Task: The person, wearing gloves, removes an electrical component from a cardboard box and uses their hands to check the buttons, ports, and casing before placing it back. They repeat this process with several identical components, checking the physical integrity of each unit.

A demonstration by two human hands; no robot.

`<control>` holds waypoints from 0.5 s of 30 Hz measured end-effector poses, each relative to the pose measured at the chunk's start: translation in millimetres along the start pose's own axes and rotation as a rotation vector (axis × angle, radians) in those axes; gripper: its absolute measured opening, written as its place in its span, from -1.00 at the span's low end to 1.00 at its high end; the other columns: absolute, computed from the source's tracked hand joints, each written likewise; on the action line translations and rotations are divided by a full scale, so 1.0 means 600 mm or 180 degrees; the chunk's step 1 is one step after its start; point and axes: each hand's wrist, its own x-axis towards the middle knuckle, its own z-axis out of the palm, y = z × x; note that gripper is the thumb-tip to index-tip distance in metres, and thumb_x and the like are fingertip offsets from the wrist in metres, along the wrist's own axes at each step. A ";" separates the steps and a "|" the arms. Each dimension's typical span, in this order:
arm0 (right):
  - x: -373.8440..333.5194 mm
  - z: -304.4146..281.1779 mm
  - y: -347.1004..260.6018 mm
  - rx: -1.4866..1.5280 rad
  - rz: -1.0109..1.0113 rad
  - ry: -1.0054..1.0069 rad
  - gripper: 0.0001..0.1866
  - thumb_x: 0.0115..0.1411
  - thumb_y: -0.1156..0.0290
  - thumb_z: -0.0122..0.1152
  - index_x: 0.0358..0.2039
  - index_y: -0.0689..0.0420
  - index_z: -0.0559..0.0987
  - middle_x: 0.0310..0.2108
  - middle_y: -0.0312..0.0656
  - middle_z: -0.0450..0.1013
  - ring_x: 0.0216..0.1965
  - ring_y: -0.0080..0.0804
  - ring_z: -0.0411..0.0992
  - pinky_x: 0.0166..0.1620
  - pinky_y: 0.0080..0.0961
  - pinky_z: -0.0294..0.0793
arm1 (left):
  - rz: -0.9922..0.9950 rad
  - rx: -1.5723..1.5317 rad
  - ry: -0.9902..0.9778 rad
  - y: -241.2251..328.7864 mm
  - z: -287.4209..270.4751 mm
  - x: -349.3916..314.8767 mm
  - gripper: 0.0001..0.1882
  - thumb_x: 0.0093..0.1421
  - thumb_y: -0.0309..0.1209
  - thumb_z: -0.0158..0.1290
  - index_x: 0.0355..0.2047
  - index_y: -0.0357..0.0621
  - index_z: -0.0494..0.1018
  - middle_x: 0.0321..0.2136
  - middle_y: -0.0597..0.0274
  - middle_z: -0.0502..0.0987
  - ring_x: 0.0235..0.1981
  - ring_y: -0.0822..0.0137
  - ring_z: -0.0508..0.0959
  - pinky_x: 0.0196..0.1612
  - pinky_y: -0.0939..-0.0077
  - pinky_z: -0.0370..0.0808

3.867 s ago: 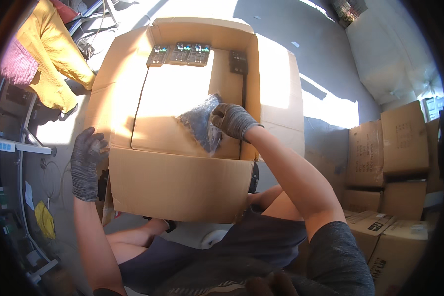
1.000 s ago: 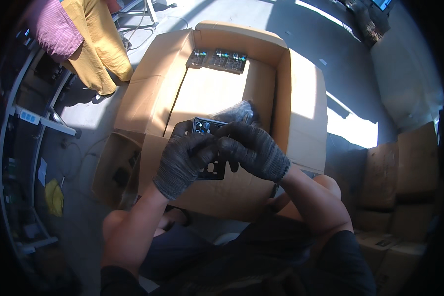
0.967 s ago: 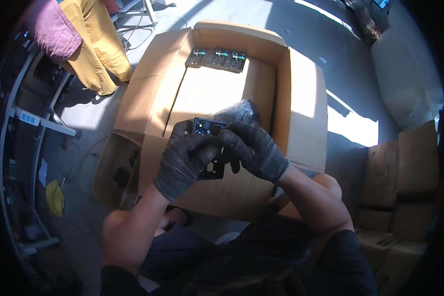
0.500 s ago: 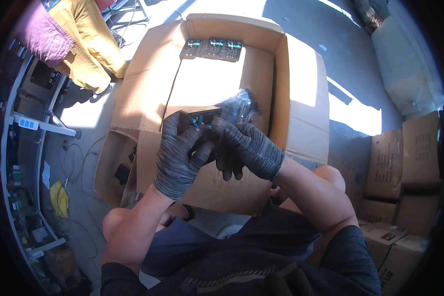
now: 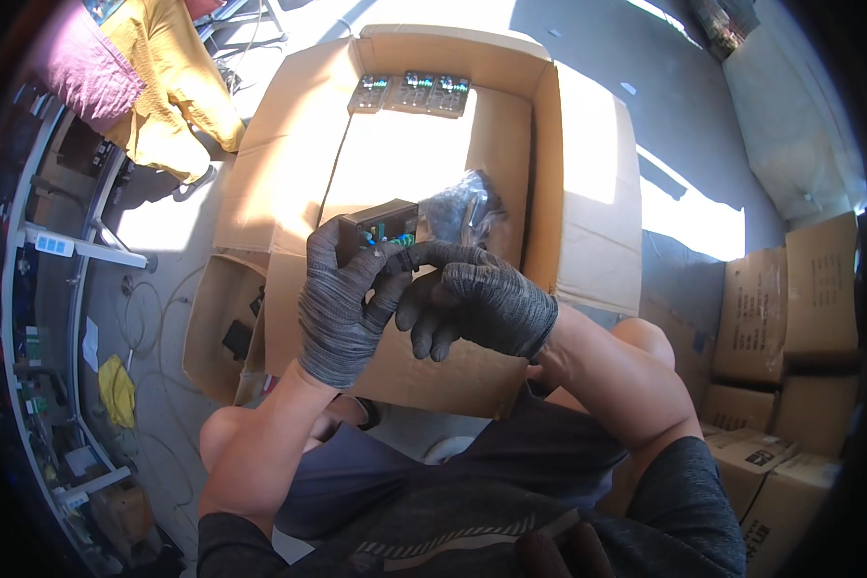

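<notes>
Already, three modules are lying at the carton's twelve o'clock, while the left hand is gripping another black module, not yet set down, at seven, the right hand perhaps pinching its edge.

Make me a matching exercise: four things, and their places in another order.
1. Black device
2. Plastic bag
3. Row of three devices
4. Stacked boxes

A. At the picture's right side
B. In the left hand
C. Near the open carton's far wall
D. Inside the carton, just beyond the right hand

Pairs: 1-B, 2-D, 3-C, 4-A
</notes>
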 end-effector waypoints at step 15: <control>0.012 -0.014 0.005 0.0711 0.0354 -0.0656 -0.56 0.20 0.21 0.23 0.00 0.19 0.47 -0.39 -0.10 0.56 -0.47 -0.24 0.59 -0.43 -0.39 0.64 | 0.0023 -0.0209 -0.0071 0.002 -0.009 0.003 -0.64 0.14 -0.30 0.31 -0.05 -0.02 0.57 0.05 -0.02 0.35 -0.04 0.02 0.56 -0.06 0.23 0.57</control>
